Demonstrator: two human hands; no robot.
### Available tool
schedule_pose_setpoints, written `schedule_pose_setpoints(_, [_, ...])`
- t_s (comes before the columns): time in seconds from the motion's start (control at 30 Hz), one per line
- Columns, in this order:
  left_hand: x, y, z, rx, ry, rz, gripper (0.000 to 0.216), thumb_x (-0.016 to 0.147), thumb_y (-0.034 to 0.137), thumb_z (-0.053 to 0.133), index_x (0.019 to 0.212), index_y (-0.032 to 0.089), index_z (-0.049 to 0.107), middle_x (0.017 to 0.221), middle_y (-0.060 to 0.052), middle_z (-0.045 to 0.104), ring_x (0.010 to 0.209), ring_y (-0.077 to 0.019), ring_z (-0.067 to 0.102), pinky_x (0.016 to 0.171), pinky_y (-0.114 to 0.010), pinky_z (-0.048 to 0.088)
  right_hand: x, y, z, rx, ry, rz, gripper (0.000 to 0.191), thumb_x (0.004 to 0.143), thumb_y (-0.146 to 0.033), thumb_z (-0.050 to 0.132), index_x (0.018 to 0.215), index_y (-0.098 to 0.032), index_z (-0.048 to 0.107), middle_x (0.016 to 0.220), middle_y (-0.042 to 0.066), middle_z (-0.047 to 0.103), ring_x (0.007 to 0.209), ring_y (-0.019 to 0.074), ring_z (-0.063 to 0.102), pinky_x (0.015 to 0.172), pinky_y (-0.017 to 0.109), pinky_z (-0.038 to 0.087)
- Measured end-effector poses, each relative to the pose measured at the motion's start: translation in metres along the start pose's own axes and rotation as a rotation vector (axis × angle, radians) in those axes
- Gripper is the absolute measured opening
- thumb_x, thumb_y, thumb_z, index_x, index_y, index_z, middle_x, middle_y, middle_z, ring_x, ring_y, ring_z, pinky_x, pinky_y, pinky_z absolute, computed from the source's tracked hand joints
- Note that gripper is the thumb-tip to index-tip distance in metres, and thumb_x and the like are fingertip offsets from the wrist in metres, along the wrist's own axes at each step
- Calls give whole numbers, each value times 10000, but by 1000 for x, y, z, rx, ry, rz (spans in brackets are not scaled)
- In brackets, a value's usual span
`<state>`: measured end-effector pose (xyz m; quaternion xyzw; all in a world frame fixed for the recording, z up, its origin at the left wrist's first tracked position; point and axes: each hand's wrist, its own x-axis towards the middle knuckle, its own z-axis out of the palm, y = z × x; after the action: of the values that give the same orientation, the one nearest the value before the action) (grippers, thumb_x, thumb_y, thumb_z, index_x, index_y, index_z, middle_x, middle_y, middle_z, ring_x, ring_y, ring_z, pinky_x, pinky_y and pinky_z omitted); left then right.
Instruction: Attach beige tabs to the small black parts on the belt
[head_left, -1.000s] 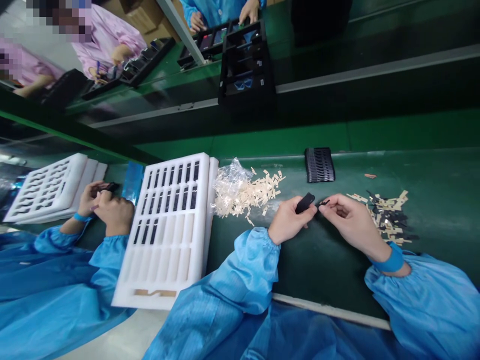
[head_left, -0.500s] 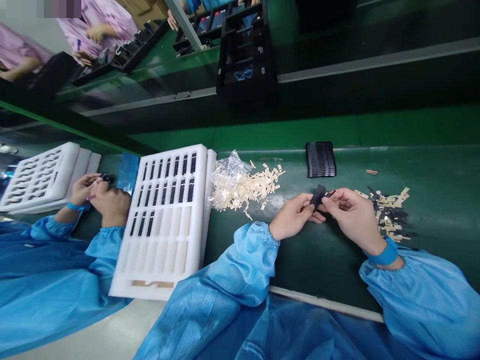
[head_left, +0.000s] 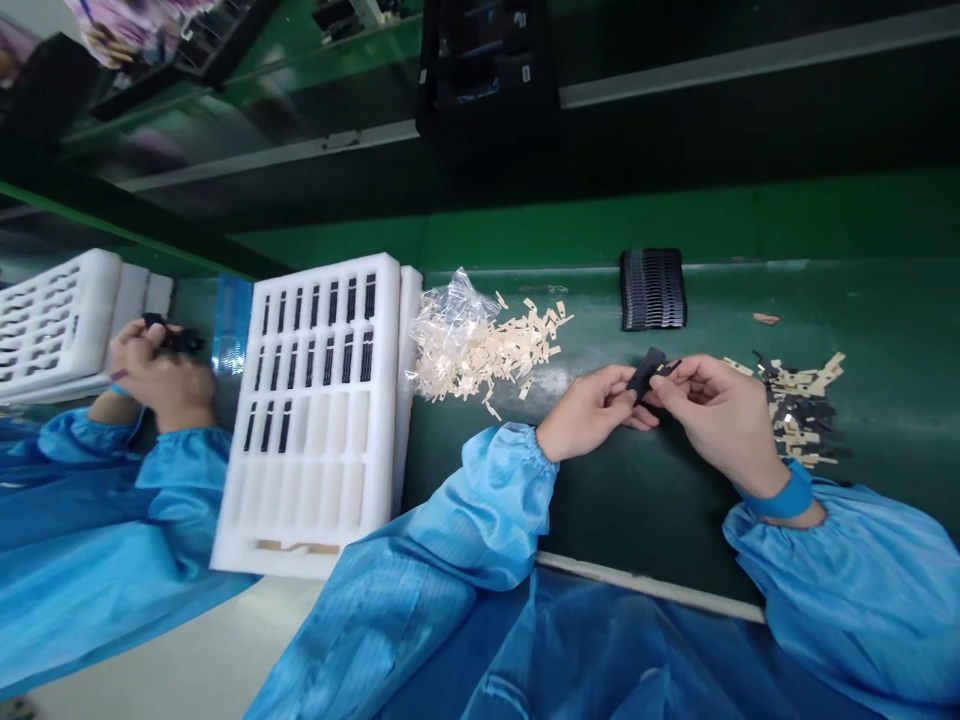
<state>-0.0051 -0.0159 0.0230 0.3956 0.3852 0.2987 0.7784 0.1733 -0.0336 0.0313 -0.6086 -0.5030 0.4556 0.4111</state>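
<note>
My left hand [head_left: 589, 408] pinches a small black flat part [head_left: 645, 372] between thumb and fingers, over the green bench. Against the right side of that part, my right hand [head_left: 724, 412] is closed on a small thin dark strip [head_left: 673, 369]; its exact kind is too small to tell. Right of my right hand lies a scattered heap of cream and black slips [head_left: 806, 405]. Beyond both hands, a neat row of thin black parts [head_left: 652, 290] lies side by side. Loose cream slips [head_left: 517, 345] spread out to the left, partly under a clear plastic bag [head_left: 456, 312].
A white foam tray [head_left: 315, 500] with black parts in several slots stands left of my left arm, on another tray. At far left, a co-worker's hands [head_left: 169, 380] hold a dark piece near more foam trays [head_left: 97, 300]. Black bins [head_left: 487, 110] stand behind.
The view has tilted down and shifted slightly. My hands stay together at the black part, and the thin strip sits a little differently against it. The co-worker's hands have moved with their dark piece.
</note>
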Motion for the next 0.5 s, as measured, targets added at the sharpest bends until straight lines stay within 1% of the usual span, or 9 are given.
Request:
schedule_pose_setpoints(0.1, [0, 1, 1, 1, 1, 4, 366, 910, 407, 732, 1130, 151, 590, 967, -73, 730, 807, -154, 767, 786, -280, 631, 0, 0, 0, -11, -1, 5, 207, 850, -386, 761, 803, -227, 639, 670, 8, 679, 584, 158, 652, 517, 272, 486])
schedule_pose_setpoints(0.33, [-1, 2, 1, 16, 13, 13, 317, 926, 347, 715, 1137, 146, 589, 940, -68, 731, 806, -159, 770, 787, -285, 636, -1, -4, 2, -30, 23, 4, 207, 831, -376, 768, 769, -225, 640, 628, -3, 648, 522, 125, 571, 486, 249, 459])
schedule_pose_setpoints(0.5, [-1, 2, 1, 27, 24, 3, 332, 925, 365, 717, 1146, 150, 593, 933, -65, 730, 818, -164, 773, 793, -288, 636, 0, -4, 2, -35, 22, -3, 212, 832, -390, 769, 777, -225, 648, 635, -5, 646, 528, 121, 570, 482, 239, 457])
